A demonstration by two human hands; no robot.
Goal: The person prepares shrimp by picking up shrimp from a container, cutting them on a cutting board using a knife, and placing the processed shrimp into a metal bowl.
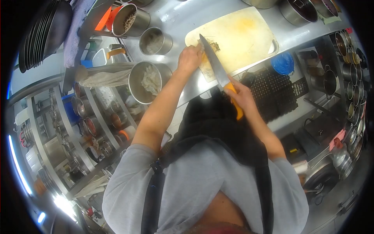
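In my right hand (242, 93) is a kitchen knife (215, 62), gripped by its orange handle. The blade slants up and left, its tip over the left part of a worn, pale cutting board (243, 43). My left hand (190, 58) is at the board's left edge, to the left of the blade, with its fingers bent together. What those fingers hold, if anything, is hidden. A small heap of brownish chopped bits (215, 47) lies on the board beside the blade. Near my left forearm stands a steel bowl (134, 84) with pale, translucent pieces inside.
Left of the board are a smaller steel pot (166, 43) with pale contents and another pot (141, 24) with brown chopped pieces. Steel pots (289, 15) stand at the upper right. Below the counter edge are a blue bowl (283, 63) and a black perforated mat (269, 95).
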